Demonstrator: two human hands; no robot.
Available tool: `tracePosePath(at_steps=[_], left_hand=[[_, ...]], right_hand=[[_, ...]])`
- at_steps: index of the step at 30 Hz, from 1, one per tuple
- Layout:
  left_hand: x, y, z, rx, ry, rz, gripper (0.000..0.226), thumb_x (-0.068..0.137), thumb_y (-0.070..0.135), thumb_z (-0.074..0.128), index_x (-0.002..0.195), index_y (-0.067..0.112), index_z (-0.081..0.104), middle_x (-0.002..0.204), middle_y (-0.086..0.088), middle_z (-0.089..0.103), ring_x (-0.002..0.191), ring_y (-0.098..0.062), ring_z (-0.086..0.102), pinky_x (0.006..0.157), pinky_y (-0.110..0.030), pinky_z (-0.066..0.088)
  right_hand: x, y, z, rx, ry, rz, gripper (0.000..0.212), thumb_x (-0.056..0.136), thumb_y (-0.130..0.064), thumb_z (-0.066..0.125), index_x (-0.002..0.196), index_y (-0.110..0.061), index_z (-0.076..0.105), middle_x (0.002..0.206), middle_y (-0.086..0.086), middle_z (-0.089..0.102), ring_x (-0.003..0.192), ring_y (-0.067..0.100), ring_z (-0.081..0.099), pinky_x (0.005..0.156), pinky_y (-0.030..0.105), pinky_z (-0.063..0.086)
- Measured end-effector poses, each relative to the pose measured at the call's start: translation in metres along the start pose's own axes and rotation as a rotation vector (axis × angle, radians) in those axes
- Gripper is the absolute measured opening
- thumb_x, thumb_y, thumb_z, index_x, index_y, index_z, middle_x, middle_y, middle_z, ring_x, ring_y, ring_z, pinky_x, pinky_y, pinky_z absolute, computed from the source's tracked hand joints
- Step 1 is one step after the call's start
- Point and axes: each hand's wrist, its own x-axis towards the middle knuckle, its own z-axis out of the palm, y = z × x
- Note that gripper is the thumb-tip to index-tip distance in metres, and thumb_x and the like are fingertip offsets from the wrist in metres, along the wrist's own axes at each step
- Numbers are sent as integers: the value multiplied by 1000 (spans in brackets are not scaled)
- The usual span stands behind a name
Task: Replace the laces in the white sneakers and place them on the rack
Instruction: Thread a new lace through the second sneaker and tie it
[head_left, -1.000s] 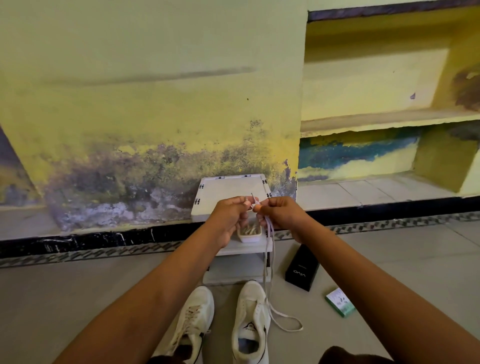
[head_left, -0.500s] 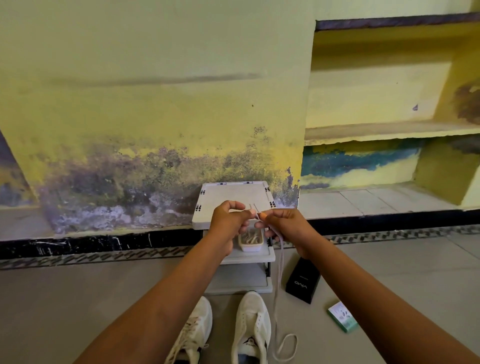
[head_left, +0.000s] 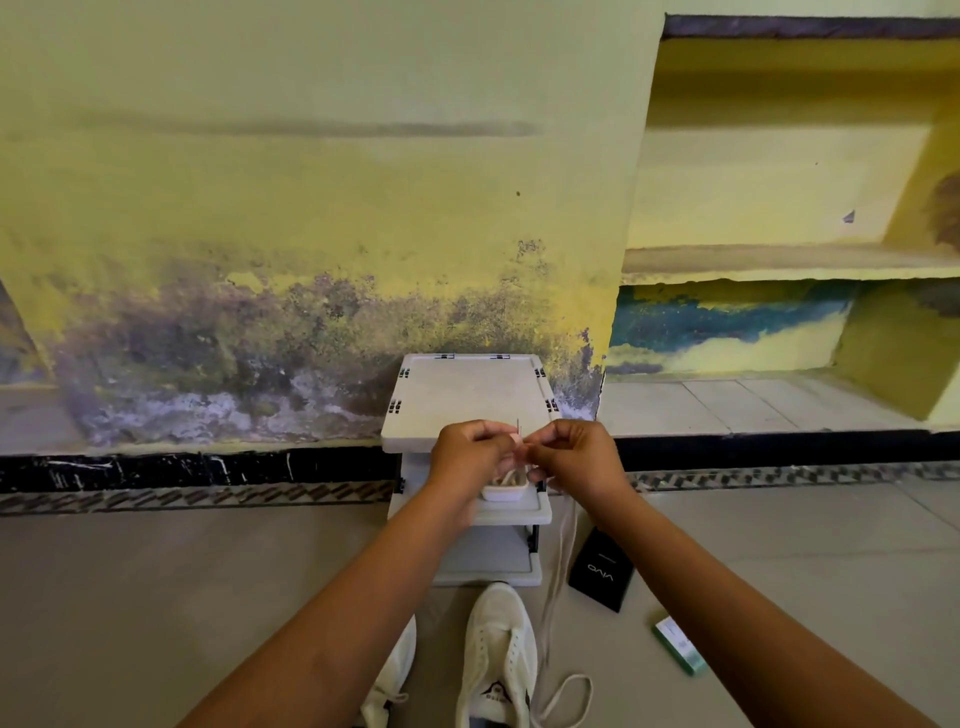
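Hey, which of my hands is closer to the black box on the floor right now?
Right. Your right hand is up and just to the left of the black box in the view, pinching the lace. Your left hand is farther left, in front of the rack.

The lace (head_left: 563, 551) hangs lower, off the right sneaker (head_left: 498, 654).

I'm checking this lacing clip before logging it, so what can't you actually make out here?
- Lace tip and thin needle-like piece, head view: too small, pinched between left hand and right hand.
- Small tray on the rack: contents hidden by the hands.
- Left sneaker: mostly behind the left forearm.
- Right sneaker: heel cut off by the bottom edge.
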Motion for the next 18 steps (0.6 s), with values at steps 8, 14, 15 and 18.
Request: tracePosePath(at_steps=[8, 14, 15, 18], left_hand=[[7, -16, -9, 41, 90, -15, 12, 86, 6, 66, 98, 6, 66, 89, -6, 68, 85, -21, 65, 67, -19, 51], [6, -18, -18, 55, 83, -4, 11, 88, -1, 61, 96, 5, 64, 87, -6, 66, 73, -13, 64, 62, -16, 54], [4, -17, -19, 62, 94, 10, 11, 88, 0, 60, 97, 6, 63, 87, -6, 65, 73, -13, 64, 59, -15, 54], [-1, -14, -20, 77, 87, 61, 13, 88, -1, 60, 98, 7, 60, 88, -8, 65, 72, -15, 63, 58, -17, 53]], right_hand=[[3, 20, 18, -33, -11, -31, 22, 82, -6, 69, 63, -16, 66, 56, -4, 65, 51, 0, 60, 49, 14, 42], [-7, 15, 19, 207, -123, 100, 11, 87, 0, 60, 85, -1, 71, 62, 0, 70, 57, 5, 64, 55, 15, 50], [-9, 13, 19, 266, -135, 149, 12, 87, 1, 59, 86, 1, 71, 62, 1, 70, 57, 6, 65, 54, 15, 51], [-13, 8, 18, 364, -152, 292, 15, 89, -3, 58, 80, -6, 68, 62, 2, 70, 57, 8, 67, 56, 16, 54]])
